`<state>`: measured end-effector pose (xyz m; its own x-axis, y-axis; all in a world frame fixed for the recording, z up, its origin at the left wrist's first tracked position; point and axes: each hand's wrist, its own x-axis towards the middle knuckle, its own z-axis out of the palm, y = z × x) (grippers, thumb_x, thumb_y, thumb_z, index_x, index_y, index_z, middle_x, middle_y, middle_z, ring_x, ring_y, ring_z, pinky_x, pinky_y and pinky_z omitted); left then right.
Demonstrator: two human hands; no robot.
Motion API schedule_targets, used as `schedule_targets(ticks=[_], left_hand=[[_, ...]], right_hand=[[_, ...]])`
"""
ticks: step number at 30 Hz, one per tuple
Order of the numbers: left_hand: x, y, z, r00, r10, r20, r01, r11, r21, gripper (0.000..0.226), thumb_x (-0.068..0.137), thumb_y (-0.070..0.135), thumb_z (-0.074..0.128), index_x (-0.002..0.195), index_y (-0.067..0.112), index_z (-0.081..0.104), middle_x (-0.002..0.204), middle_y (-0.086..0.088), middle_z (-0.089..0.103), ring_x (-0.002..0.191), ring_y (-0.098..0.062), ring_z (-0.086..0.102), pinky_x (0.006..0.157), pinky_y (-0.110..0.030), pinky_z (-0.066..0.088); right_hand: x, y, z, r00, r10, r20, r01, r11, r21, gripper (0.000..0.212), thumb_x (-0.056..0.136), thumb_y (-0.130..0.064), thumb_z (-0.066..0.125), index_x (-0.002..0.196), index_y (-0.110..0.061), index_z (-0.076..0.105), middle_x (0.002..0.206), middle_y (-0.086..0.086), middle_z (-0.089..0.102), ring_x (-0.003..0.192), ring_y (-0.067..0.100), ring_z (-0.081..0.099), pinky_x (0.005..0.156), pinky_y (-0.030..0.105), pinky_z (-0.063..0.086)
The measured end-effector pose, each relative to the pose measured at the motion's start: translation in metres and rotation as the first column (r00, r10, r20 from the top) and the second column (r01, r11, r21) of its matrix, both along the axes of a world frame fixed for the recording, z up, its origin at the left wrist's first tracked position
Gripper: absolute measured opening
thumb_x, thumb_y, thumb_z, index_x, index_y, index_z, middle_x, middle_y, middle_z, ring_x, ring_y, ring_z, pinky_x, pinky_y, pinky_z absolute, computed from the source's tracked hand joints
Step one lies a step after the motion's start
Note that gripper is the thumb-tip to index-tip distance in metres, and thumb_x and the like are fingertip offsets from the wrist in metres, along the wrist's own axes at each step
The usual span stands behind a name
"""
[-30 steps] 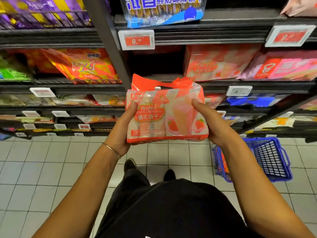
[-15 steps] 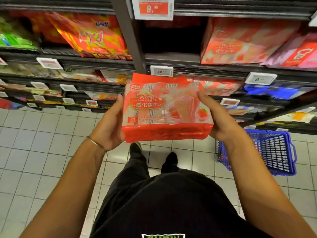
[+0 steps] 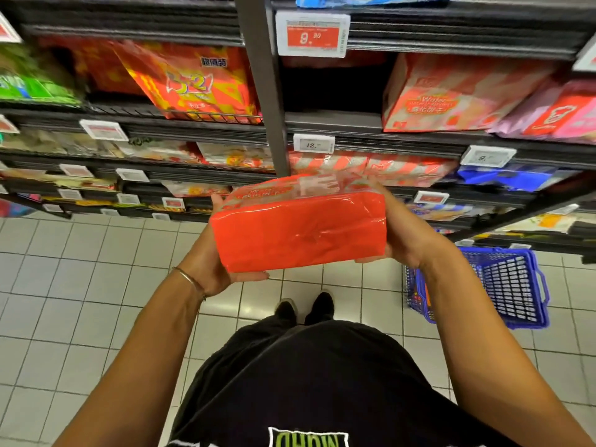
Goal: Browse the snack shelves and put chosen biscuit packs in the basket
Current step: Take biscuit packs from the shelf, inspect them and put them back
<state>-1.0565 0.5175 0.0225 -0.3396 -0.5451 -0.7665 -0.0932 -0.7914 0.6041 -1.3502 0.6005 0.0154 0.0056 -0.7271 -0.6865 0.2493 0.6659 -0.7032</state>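
Shopper turns a candidate purchase over in the biscuit aisle. Above and to the left of the red, film-wrapped, block-shaped wafer pack (image 3: 300, 233), a glossy orange foil snack bag (image 3: 190, 82) leans on the dark metal shelving (image 3: 261, 91). The left hand (image 3: 214, 253), with a thin metal bangle (image 3: 190, 280) at the wrist, clasps the wafer pack's left end, thumb tucked under the near edge and fingertips showing over the far one.

The wafer pack itself is held in mid-air in front of the shelving, clear of any shelf. Half a second earlier its printed label faced the camera. It has since been tipped away, so a plain red face now fills the view and the label is only a thin strip along the far edge.

The right hand (image 3: 406, 233) grips the wafer pack's right end. Above and to the right of the wafer pack, a similar pale red-and-cream wafer carton (image 3: 451, 95) lies on its shelf. Below and to the right stands the blue plastic mesh basket (image 3: 509, 285) on the white tiled floor (image 3: 80, 285), well apart from both hands. Something orange shows through its wall, too hidden to identify.

The turn reads as an inspection, so the choice looks unsettled. If the wafer pack is chosen, it must go down and right to the basket.
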Motion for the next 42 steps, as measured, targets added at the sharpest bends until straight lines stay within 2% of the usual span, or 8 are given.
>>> schedule_targets(ticks=[6,12,17,21,25,28,34,42], left_hand=[[0.003,-0.007,0.003,0.99,0.097,-0.103,-0.101,0.994,-0.033,0.055,0.101,0.07,0.037,0.099,0.036,0.08,0.108,-0.006,0.078,0.095,-0.03,0.076,0.072,-0.05,0.062],[0.006,-0.023,-0.004,0.916,0.133,-0.378,-0.181,0.979,-0.094,0.073,0.101,0.07,0.024,0.146,0.021,0.055,0.141,-0.013,0.063,0.129,-0.032,0.062,0.102,-0.048,0.055],[0.005,-0.014,0.005,0.874,0.035,-0.485,-0.094,0.991,-0.099,0.057,0.106,0.054,0.038,0.144,0.017,0.057,0.142,-0.012,0.063,0.131,-0.033,0.061,0.1,-0.051,0.055],[0.007,-0.01,0.022,0.816,-0.1,-0.57,-0.011,0.982,-0.187,0.058,0.1,0.042,0.058,0.151,0.015,0.049,0.144,-0.01,0.06,0.134,-0.033,0.057,0.107,-0.053,0.051],[0.0,-0.002,0.039,0.861,-0.214,-0.462,0.061,0.944,-0.325,0.107,0.071,0.055,0.086,0.158,0.022,0.034,0.143,-0.009,0.061,0.127,-0.029,0.063,0.098,-0.047,0.058],[-0.006,0.002,0.041,0.907,-0.188,-0.377,0.042,0.931,-0.361,0.082,0.092,0.061,0.058,0.158,0.018,0.034,0.142,-0.012,0.062,0.129,-0.03,0.062,0.097,-0.044,0.058],[0.009,-0.011,0.023,0.92,-0.076,-0.385,-0.035,0.962,-0.272,0.059,0.108,0.051,0.032,0.15,0.014,0.051,0.143,-0.013,0.061,0.134,-0.032,0.055,0.112,-0.051,0.038],[0.035,-0.011,0.009,0.855,0.194,-0.481,-0.212,0.977,0.017,0.042,0.1,0.056,0.05,0.117,0.025,0.071,0.115,-0.004,0.073,0.114,-0.031,0.064,0.103,-0.052,0.044]], right_hand=[[0.028,-0.007,0.019,0.993,-0.062,-0.1,0.066,0.997,0.04,0.061,0.085,-0.091,0.039,0.102,-0.045,0.076,0.104,0.003,0.081,0.091,0.027,0.079,0.066,0.045,0.062],[0.04,0.017,0.02,0.922,-0.305,0.24,0.314,0.949,-0.002,0.049,0.094,-0.055,0.062,0.126,-0.02,0.076,0.129,0.011,0.073,0.111,0.026,0.074,0.082,0.04,0.062],[0.062,0.029,0.005,0.852,-0.452,0.264,0.462,0.886,0.027,0.036,0.089,-0.044,0.07,0.107,-0.017,0.083,0.121,0.011,0.076,0.103,0.026,0.076,0.081,0.039,0.063],[0.069,0.028,-0.001,0.833,-0.509,0.218,0.518,0.855,0.018,0.046,0.096,-0.045,0.061,0.128,-0.012,0.071,0.131,0.015,0.071,0.118,0.031,0.07,0.092,0.044,0.061],[0.081,0.022,-0.004,0.834,-0.496,0.24,0.498,0.865,0.056,0.049,0.106,-0.044,0.049,0.139,-0.011,0.063,0.137,0.017,0.067,0.124,0.034,0.066,0.106,0.05,0.052],[0.09,0.025,-0.006,0.87,-0.45,0.201,0.441,0.893,0.093,0.046,0.107,-0.048,0.047,0.13,-0.015,0.07,0.125,0.013,0.073,0.11,0.029,0.071,0.109,0.049,0.05],[0.087,0.041,-0.009,0.967,-0.245,0.074,0.231,0.96,0.159,0.041,0.099,-0.058,0.058,0.088,-0.028,0.084,0.093,0.001,0.079,0.082,0.018,0.077,0.067,0.034,0.062],[0.088,0.046,-0.004,0.945,-0.268,0.186,0.266,0.963,0.035,0.052,0.086,-0.075,0.06,0.11,-0.029,0.071,0.082,-0.002,0.069,0.064,0.019,0.067,0.049,0.027,0.051]])
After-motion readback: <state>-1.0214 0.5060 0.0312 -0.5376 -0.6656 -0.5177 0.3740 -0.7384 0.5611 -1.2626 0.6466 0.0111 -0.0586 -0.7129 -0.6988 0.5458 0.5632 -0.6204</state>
